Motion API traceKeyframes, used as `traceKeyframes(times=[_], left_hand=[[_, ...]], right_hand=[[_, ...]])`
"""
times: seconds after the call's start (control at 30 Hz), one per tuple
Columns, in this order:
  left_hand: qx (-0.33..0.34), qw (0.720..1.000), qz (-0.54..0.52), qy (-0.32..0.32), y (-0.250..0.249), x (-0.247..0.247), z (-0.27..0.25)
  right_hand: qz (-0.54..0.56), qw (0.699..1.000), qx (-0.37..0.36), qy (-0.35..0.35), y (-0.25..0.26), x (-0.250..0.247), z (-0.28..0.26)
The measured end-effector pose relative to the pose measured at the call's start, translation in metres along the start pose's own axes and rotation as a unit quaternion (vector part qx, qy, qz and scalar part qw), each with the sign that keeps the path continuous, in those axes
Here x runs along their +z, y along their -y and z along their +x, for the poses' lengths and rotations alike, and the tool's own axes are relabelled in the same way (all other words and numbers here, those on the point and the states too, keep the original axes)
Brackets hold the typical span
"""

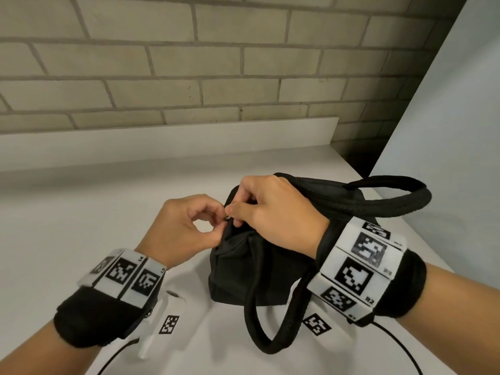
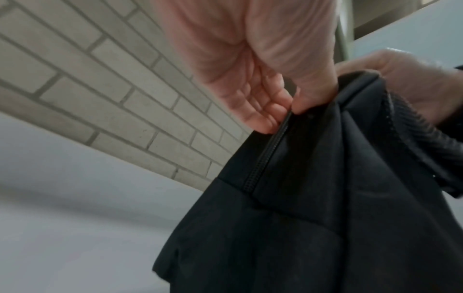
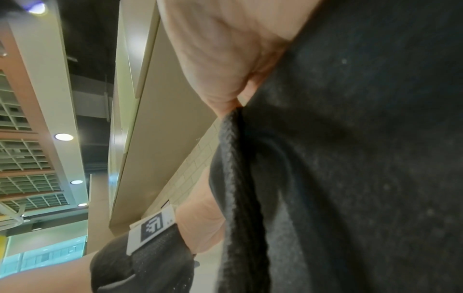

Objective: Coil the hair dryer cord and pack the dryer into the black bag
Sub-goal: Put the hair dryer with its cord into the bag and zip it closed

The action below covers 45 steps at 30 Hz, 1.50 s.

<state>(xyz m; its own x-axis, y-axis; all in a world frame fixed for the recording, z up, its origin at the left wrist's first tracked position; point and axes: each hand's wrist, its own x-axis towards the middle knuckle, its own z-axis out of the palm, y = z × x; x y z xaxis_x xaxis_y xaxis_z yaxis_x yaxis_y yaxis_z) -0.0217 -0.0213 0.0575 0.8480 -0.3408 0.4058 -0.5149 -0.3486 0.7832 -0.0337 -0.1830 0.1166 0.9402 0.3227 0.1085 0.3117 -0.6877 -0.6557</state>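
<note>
White table (image 1: 81, 212) against brick wall (image 1: 162, 63)

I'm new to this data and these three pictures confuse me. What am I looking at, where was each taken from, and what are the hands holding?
There is no machine: a person works with bare hands and wears wrist bands with printed square markers. The wide picture comes from a camera on the head; the other two come from cameras on the wrists and look along each hand. A black bag stands on a white table before a brick wall. The left hand pinches the bag's end by the zipper. The right hand grips the bag's top at the same spot. No hair dryer is visible.
</note>
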Motion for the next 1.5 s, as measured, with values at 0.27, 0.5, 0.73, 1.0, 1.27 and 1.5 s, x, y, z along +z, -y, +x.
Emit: traceKeyframes(times=[0.27,0.5,0.73,1.0,1.27,1.5], left_hand=[[0.06,0.99,0.128,-0.015,-0.009,-0.009,0.007],[-0.005,0.988,0.149,-0.047,-0.005,-0.012,-0.004],[-0.074,0.985,0.141,-0.073,0.001,-0.017,-0.011],[0.145,0.953,0.256,0.077,-0.027,-0.008,-0.023],[0.137,0.943,0.291,0.09,-0.069,0.031,-0.017],[0.112,0.93,0.34,0.087,-0.091,0.07,-0.023]], right_hand=[[-0.119,0.989,0.029,-0.079,0.005,-0.018,-0.013],[-0.072,0.979,0.138,-0.13,-0.037,-0.078,-0.028],[0.073,0.95,0.268,-0.141,-0.114,-0.091,-0.051],[0.283,0.904,0.264,-0.181,-0.137,-0.081,-0.054],[0.338,0.872,0.26,-0.239,-0.153,-0.077,-0.048],[0.323,0.883,0.231,-0.251,-0.16,-0.08,-0.045]])
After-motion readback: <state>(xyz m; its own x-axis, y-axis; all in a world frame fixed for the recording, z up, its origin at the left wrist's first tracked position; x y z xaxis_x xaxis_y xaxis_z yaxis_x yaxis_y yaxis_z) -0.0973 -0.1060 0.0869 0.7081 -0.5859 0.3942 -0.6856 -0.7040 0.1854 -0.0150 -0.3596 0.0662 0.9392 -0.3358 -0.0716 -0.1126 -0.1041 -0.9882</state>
